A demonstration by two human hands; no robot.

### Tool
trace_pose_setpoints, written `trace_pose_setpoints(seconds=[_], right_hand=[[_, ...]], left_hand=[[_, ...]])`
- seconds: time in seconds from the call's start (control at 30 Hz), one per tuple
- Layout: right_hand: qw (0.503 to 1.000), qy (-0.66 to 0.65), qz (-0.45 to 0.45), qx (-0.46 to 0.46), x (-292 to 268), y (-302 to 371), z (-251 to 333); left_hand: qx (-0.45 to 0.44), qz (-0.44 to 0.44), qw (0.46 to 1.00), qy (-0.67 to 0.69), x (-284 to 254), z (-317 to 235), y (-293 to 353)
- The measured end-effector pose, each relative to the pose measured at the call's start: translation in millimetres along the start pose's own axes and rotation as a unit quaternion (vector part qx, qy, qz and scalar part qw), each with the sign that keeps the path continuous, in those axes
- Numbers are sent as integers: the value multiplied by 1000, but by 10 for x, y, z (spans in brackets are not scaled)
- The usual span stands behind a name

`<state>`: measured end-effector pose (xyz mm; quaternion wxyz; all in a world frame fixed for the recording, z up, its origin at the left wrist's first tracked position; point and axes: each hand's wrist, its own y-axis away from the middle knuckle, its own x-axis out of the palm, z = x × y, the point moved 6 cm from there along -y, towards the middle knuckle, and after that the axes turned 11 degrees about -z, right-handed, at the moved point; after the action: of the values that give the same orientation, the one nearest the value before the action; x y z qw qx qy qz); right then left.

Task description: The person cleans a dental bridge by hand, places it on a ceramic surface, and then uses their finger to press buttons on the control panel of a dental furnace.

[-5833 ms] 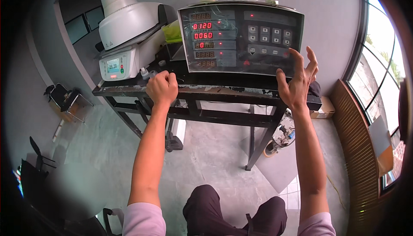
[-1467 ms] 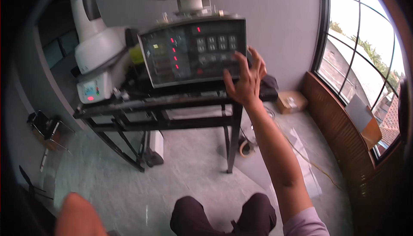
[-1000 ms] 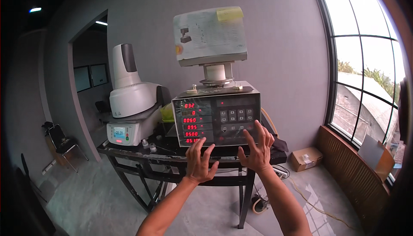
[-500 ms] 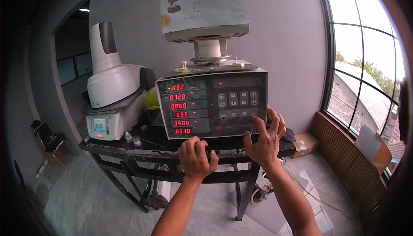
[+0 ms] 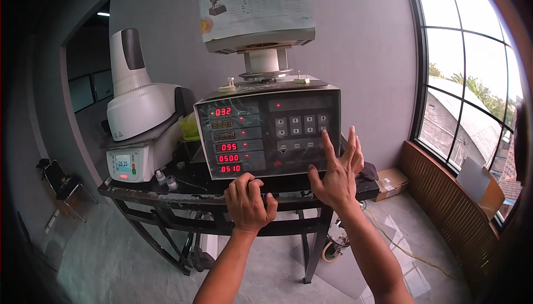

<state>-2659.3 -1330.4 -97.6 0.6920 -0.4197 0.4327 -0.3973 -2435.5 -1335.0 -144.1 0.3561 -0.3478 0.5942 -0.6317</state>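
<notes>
Left hand [image 5: 248,203] clenched on the surface [image 5: 183,193] edge below the control panel [image 5: 269,133]; right hand [image 5: 336,173], fingers spread, reaches the keypad [image 5: 302,126] just above. Judgement: press one key squarely, bracing left.

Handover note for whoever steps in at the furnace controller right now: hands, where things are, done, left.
Left hand: closed in a fist, gripping the front edge of the black bench.
Right hand: open, fingers spread, fingertips at the lower right of the control panel, below the keypad; contact with a button cannot be confirmed.
Things: panel sits on the bench, red readouts lit. White machine with a small screen stands left of it, small bottles by its base.
Done: controller powered, values showing.
Left: likely any further key entry; neither hand holds anything.
</notes>
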Motion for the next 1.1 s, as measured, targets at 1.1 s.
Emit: trace_pose_setpoints(seconds=[1.1], right_hand=[[998,-21,-53,-1,-28,10,-77]], left_hand=[[-3,7,1000,-4,1,-26,-16]])
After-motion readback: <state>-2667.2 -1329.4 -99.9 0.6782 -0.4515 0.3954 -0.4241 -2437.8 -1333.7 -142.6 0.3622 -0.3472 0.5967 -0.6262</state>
